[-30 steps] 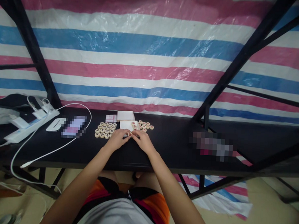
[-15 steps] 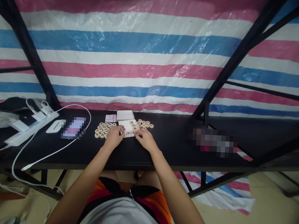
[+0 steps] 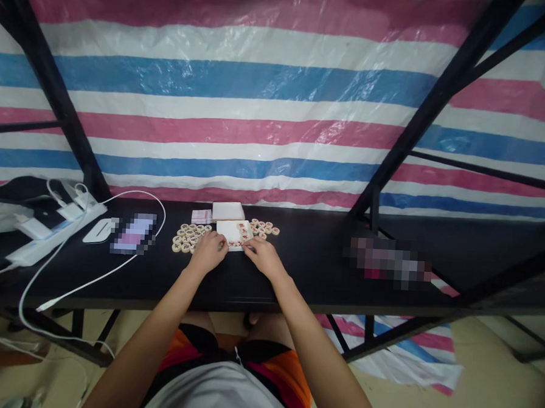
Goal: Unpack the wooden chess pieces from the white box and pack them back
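Note:
A shallow white box (image 3: 227, 228) lies in front of me, holding several Chinese chess pieces (image 3: 242, 227) with red characters along its right side and front. My left hand (image 3: 210, 250) is curled at the box's front left corner, thumb and fingers closed together; what is between them is hidden. At the front right corner, my right hand (image 3: 266, 256) has its fingertips pinched at the box edge beside the red pieces, and I cannot make out what they grip. Rows of dark-lettered pieces (image 3: 186, 236) lie left of the box, partly behind my left hand. Loose red-lettered pieces (image 3: 263, 225) sit to its right.
Behind the box lie a white lid (image 3: 228, 211) and a folded pink-white paper (image 3: 201, 216). A phone (image 3: 135, 233), a white flat device (image 3: 98, 230), a power strip (image 3: 54, 236) and cables occupy the left. A blurred item (image 3: 391, 260) lies right. Black metal posts frame the desk.
The red-lettered piece seen by my left fingertips no longer shows, and those fingers are more curled. My right hand has shifted slightly left. The box appears straighter.

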A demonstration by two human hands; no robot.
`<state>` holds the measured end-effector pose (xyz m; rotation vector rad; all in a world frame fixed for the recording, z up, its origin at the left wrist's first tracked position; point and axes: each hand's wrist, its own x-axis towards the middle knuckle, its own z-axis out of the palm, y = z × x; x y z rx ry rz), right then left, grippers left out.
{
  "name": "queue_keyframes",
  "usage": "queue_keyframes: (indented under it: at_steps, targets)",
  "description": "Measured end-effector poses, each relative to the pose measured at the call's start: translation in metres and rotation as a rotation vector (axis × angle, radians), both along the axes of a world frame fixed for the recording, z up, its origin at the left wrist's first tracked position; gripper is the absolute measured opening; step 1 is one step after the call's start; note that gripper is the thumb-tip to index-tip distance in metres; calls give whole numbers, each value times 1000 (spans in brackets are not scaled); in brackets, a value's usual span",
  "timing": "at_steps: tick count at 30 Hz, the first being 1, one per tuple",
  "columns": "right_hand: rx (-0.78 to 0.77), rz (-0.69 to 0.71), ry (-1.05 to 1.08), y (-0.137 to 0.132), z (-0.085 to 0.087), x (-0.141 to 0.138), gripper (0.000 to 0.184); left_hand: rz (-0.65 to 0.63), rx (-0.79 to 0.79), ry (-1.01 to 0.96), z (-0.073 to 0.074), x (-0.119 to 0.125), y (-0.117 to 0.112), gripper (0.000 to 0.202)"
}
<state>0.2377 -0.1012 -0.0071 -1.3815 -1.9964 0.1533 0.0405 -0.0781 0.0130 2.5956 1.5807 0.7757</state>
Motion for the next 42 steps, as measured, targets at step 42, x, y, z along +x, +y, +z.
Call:
queue_keyframes:
  at_steps: [42]
  targets:
    - [110,-114,-180,11,8,-21,21,-9,-3,119,2,1,0,25]
